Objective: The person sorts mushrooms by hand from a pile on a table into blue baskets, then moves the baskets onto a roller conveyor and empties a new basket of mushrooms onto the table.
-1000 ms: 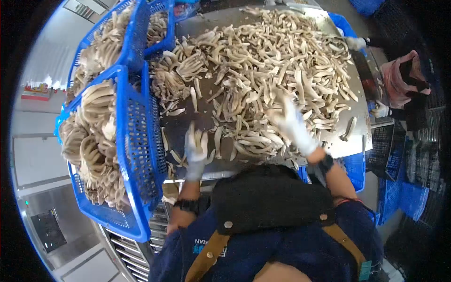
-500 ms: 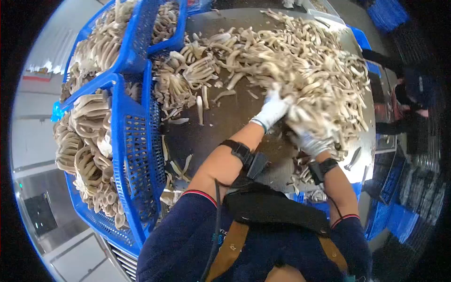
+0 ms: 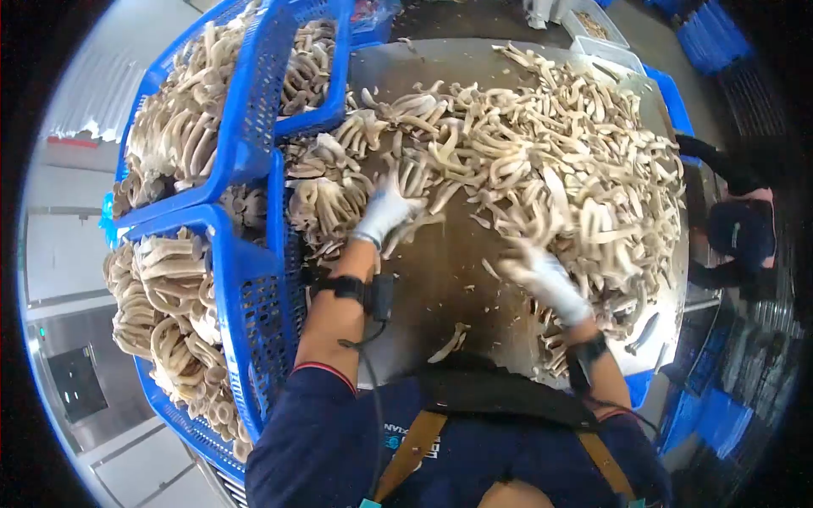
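White gloves cover both hands over a metal table (image 3: pixel 423 296). My left hand (image 3: pixel 389 212) is at the mushroom clusters (image 3: pixel 330 199) on the table's left side; its fingers are blurred among the stems, and a grip cannot be made out. My right hand (image 3: pixel 544 278) is over the near edge of a wide heap of loose mushrooms (image 3: pixel 584 169). Its fingers are smeared by motion. A few loose stems (image 3: pixel 449 341) lie on the metal near my body.
Blue perforated crates (image 3: pixel 254 330) full of mushroom clusters stand stacked along the left. Clear plastic tubs (image 3: pixel 605 52) are beyond the far right corner. A person in dark clothing (image 3: pixel 737 229) is at the right, past the table.
My left hand has moved left from the heap to the clusters. My right hand has shifted slightly left and down. The mushrooms that were blurred between the hands now lie in the heap.
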`<state>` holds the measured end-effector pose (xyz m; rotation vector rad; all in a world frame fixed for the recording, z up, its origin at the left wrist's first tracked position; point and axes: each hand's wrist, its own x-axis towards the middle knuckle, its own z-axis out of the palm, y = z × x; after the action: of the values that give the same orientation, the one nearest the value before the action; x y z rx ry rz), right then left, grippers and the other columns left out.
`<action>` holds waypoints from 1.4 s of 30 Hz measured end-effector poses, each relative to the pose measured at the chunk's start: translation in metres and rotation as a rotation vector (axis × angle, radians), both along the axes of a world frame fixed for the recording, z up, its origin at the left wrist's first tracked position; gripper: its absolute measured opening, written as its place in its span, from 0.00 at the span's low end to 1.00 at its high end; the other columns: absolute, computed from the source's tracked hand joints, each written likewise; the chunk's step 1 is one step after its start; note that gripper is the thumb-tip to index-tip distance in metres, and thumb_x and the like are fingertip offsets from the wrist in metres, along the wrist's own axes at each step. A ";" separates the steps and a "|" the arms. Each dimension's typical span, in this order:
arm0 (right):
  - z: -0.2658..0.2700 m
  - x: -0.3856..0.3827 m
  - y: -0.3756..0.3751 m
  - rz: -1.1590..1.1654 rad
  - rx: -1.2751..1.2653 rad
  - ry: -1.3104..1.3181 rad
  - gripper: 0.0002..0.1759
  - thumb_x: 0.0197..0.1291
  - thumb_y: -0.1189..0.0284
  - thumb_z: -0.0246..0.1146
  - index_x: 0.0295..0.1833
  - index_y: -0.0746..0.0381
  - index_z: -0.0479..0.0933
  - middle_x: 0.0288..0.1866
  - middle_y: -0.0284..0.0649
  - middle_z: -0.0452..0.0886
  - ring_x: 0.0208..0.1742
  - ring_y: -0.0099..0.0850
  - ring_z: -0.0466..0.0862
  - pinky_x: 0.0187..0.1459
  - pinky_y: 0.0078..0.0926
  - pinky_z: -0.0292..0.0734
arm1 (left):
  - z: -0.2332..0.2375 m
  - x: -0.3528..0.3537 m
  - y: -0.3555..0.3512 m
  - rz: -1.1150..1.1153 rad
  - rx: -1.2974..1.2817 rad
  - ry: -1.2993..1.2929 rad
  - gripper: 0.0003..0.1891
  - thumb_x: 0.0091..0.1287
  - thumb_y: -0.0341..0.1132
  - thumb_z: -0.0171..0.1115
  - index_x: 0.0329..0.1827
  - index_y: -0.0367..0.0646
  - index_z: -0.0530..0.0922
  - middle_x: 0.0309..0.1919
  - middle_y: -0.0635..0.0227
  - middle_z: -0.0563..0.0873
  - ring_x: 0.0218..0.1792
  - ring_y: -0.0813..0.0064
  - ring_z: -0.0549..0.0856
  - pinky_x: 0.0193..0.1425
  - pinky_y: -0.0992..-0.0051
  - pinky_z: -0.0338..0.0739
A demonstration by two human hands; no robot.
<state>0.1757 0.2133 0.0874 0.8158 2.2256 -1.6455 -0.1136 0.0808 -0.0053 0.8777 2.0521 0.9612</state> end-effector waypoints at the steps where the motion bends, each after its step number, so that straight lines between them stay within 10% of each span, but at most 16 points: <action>1: -0.073 -0.004 -0.018 -0.020 -0.141 0.241 0.40 0.68 0.63 0.58 0.77 0.66 0.48 0.76 0.51 0.58 0.73 0.38 0.64 0.69 0.33 0.61 | -0.014 0.019 -0.001 0.096 0.270 -0.614 0.45 0.58 0.36 0.71 0.76 0.43 0.53 0.57 0.59 0.78 0.47 0.65 0.83 0.49 0.69 0.82; 3: -0.104 -0.034 -0.035 -0.351 -0.419 0.481 0.41 0.67 0.63 0.60 0.75 0.71 0.50 0.73 0.59 0.60 0.75 0.42 0.58 0.74 0.35 0.52 | -0.012 0.065 -0.003 -0.062 0.487 -0.800 0.40 0.59 0.33 0.69 0.73 0.45 0.57 0.58 0.63 0.77 0.48 0.69 0.82 0.50 0.72 0.82; 7: -0.045 -0.043 -0.022 -0.552 -0.720 0.679 0.14 0.64 0.79 0.61 0.55 0.67 0.73 0.49 0.37 0.79 0.40 0.24 0.82 0.43 0.19 0.78 | 0.025 0.133 -0.025 0.147 0.581 -0.985 0.22 0.61 0.25 0.63 0.57 0.44 0.68 0.41 0.66 0.79 0.38 0.72 0.83 0.38 0.79 0.81; 9: -0.012 -0.019 -0.039 -0.494 -0.390 0.723 0.21 0.60 0.76 0.65 0.58 0.63 0.70 0.48 0.38 0.78 0.45 0.28 0.80 0.45 0.24 0.78 | 0.032 0.138 -0.058 0.260 0.431 -0.636 0.33 0.56 0.22 0.65 0.67 0.41 0.64 0.49 0.61 0.79 0.38 0.70 0.84 0.45 0.71 0.81; 12: -0.050 0.015 -0.062 -0.016 0.403 0.716 0.31 0.55 0.59 0.68 0.59 0.64 0.69 0.55 0.50 0.69 0.56 0.47 0.74 0.56 0.43 0.71 | 0.032 0.147 -0.069 -0.220 0.378 0.220 0.30 0.48 0.39 0.73 0.55 0.36 0.76 0.59 0.50 0.76 0.63 0.52 0.74 0.68 0.54 0.66; 14: -0.105 0.039 -0.090 -0.002 0.368 0.268 0.28 0.54 0.62 0.67 0.58 0.65 0.71 0.55 0.54 0.69 0.57 0.52 0.72 0.58 0.46 0.69 | -0.016 0.171 -0.089 -0.688 -0.105 0.813 0.33 0.50 0.50 0.69 0.58 0.39 0.76 0.64 0.51 0.71 0.68 0.44 0.65 0.71 0.47 0.58; 16: -0.121 0.049 -0.100 -0.207 0.433 0.379 0.26 0.53 0.64 0.67 0.56 0.65 0.71 0.55 0.56 0.69 0.56 0.54 0.71 0.58 0.47 0.69 | -0.041 0.181 -0.098 -0.677 0.103 0.731 0.30 0.55 0.54 0.66 0.55 0.40 0.78 0.61 0.48 0.74 0.64 0.48 0.70 0.69 0.50 0.62; 17: -0.122 0.050 -0.099 -0.295 0.621 0.574 0.25 0.52 0.67 0.67 0.54 0.65 0.71 0.55 0.57 0.70 0.54 0.54 0.72 0.57 0.45 0.70 | -0.017 0.187 -0.085 -0.429 0.108 0.230 0.26 0.60 0.50 0.64 0.54 0.39 0.78 0.55 0.51 0.78 0.58 0.54 0.75 0.65 0.56 0.68; 19: -0.109 0.057 -0.105 -0.595 0.147 0.585 0.22 0.57 0.75 0.63 0.57 0.64 0.69 0.53 0.47 0.73 0.53 0.40 0.75 0.55 0.38 0.72 | -0.006 0.207 -0.094 0.004 0.175 -0.764 0.18 0.70 0.42 0.59 0.53 0.37 0.78 0.41 0.61 0.85 0.44 0.68 0.82 0.53 0.70 0.77; 21: -0.066 0.040 -0.101 -0.955 -0.705 0.903 0.20 0.61 0.81 0.59 0.59 0.65 0.67 0.52 0.37 0.75 0.52 0.28 0.76 0.54 0.27 0.73 | 0.008 0.228 -0.081 0.009 0.383 -0.592 0.19 0.72 0.43 0.57 0.56 0.37 0.74 0.43 0.66 0.83 0.43 0.74 0.81 0.52 0.73 0.76; 26: -0.028 0.048 -0.104 -0.831 -0.791 1.033 0.25 0.66 0.79 0.57 0.68 0.64 0.62 0.57 0.37 0.76 0.56 0.26 0.77 0.59 0.25 0.72 | 0.073 0.220 -0.055 0.009 0.300 -0.781 0.21 0.67 0.29 0.62 0.62 0.39 0.71 0.47 0.69 0.82 0.47 0.76 0.81 0.56 0.74 0.75; 27: -0.009 0.048 -0.103 -0.643 -0.344 0.727 0.26 0.66 0.78 0.54 0.69 0.64 0.61 0.59 0.39 0.76 0.58 0.27 0.76 0.59 0.24 0.72 | 0.065 0.217 -0.053 0.067 0.410 -0.920 0.19 0.65 0.25 0.61 0.60 0.40 0.72 0.45 0.69 0.83 0.42 0.77 0.83 0.49 0.74 0.80; 30: -0.025 0.073 -0.085 -0.453 -0.796 0.759 0.23 0.71 0.73 0.51 0.69 0.65 0.61 0.55 0.39 0.78 0.55 0.26 0.78 0.56 0.24 0.74 | 0.046 0.209 -0.065 0.226 0.351 -1.209 0.19 0.65 0.22 0.58 0.60 0.39 0.73 0.48 0.63 0.84 0.48 0.69 0.84 0.56 0.70 0.79; 31: -0.025 0.077 -0.083 -0.447 -0.281 0.710 0.21 0.73 0.70 0.50 0.68 0.66 0.63 0.51 0.39 0.80 0.48 0.27 0.81 0.53 0.24 0.74 | 0.019 0.206 -0.070 0.159 0.488 -1.058 0.18 0.66 0.23 0.57 0.60 0.38 0.73 0.48 0.63 0.84 0.48 0.69 0.84 0.56 0.70 0.79; 37: -0.021 0.082 -0.075 -0.381 0.168 0.697 0.22 0.70 0.72 0.50 0.66 0.70 0.64 0.51 0.39 0.77 0.50 0.26 0.78 0.54 0.22 0.72 | 0.052 0.217 -0.073 0.287 0.623 -1.104 0.18 0.67 0.23 0.56 0.61 0.37 0.72 0.51 0.59 0.82 0.50 0.66 0.84 0.57 0.68 0.79; 42: -0.018 0.054 -0.082 -0.537 -0.430 0.655 0.28 0.62 0.68 0.62 0.67 0.65 0.66 0.47 0.36 0.76 0.46 0.27 0.75 0.48 0.26 0.73 | 0.055 0.223 -0.079 0.141 0.566 -0.905 0.20 0.68 0.27 0.60 0.63 0.38 0.71 0.51 0.65 0.82 0.47 0.72 0.83 0.52 0.73 0.78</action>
<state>0.2302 0.1310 0.0690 0.8876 1.9445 -2.8673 0.1096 0.0018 0.0500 0.4108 1.0829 1.6777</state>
